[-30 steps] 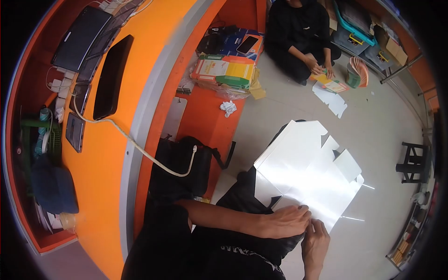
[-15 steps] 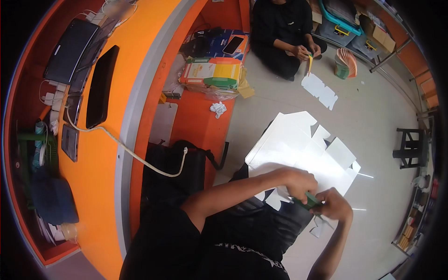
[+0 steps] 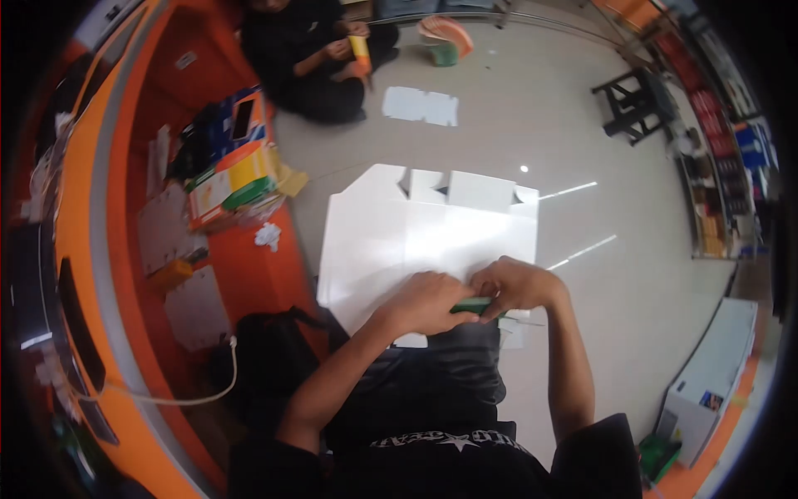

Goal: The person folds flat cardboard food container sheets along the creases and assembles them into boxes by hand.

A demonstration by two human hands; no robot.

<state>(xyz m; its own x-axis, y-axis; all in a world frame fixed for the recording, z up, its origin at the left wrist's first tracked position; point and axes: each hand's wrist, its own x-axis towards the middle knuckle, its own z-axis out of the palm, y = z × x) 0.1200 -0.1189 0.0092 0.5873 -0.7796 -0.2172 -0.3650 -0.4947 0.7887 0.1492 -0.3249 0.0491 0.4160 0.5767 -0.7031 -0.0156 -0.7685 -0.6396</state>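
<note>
A large white cardboard box blank (image 3: pixel 366 241) with cut flaps lies across my lap. Along its near edge shows a green folded flap (image 3: pixel 472 305), seemingly the blank's printed side. My left hand (image 3: pixel 428 303) rests over this edge, thumb and fingers closed on the left end of the flap. From the other side my right hand (image 3: pixel 515 287) pinches the flap's right end, fingers bent. The hands are close together, and the palms' undersides are hidden. A white tab (image 3: pixel 411 340) sticks out below my left hand.
Ahead, a person (image 3: pixel 312 62) in black sits on the floor holding a yellow-orange card piece (image 3: pixel 360 54). Near them lie a white card sheet (image 3: pixel 420 106) and a curved stack of printed card (image 3: pixel 446 40). A black stool (image 3: pixel 636 104) stands right; an orange counter (image 3: pixel 87 241) runs along the left.
My view has swung to the right, so the blank and my hands appear further left and straighter. Both hands still grip the green flap.
</note>
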